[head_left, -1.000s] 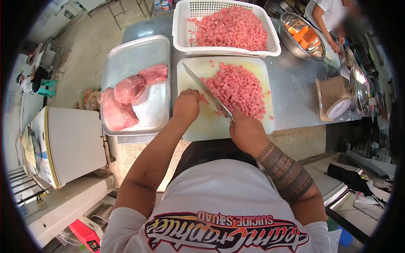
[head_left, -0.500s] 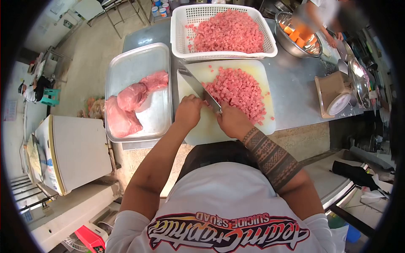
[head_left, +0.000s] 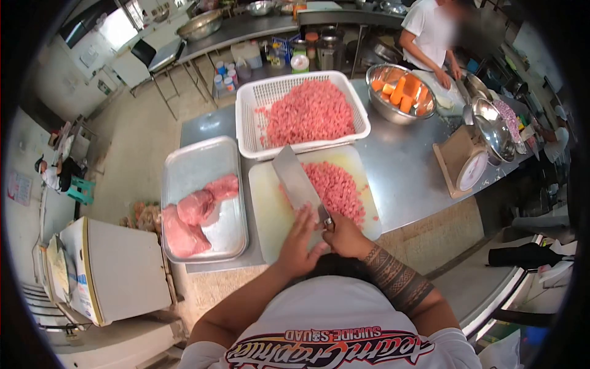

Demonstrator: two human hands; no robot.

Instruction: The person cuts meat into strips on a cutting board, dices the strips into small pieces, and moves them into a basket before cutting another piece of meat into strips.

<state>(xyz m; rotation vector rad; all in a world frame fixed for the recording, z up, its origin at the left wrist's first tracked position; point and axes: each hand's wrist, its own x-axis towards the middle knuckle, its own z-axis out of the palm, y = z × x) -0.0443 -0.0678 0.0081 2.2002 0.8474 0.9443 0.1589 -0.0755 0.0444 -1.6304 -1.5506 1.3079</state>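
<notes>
My right hand (head_left: 347, 235) is wrapped round the handle of a cleaver (head_left: 298, 179), whose broad blade points away from me with its flat side showing. My left hand (head_left: 301, 243) lies open, fingers stretched out right at the lower part of the blade. Beneath is a whitish cutting board (head_left: 263, 206) with a heap of diced pink meat (head_left: 338, 190) to the right of the blade. On the left, a metal tray (head_left: 198, 165) carries large raw meat pieces (head_left: 196, 207). Behind the board, a white perforated basket (head_left: 250, 114) holds more diced meat (head_left: 313, 114).
A steel bowl (head_left: 396, 117) of orange chunks stands at the back right, with a dial scale (head_left: 452, 161) in front of it. Across the table a person (head_left: 424, 31) works at another board. A white chest (head_left: 123, 264) stands at the left.
My view has tilted up, showing more of the room. My left hand has gone from bent fingers beside the blade to open fingers at its face. The cleaver has turned its flat side upward.
</notes>
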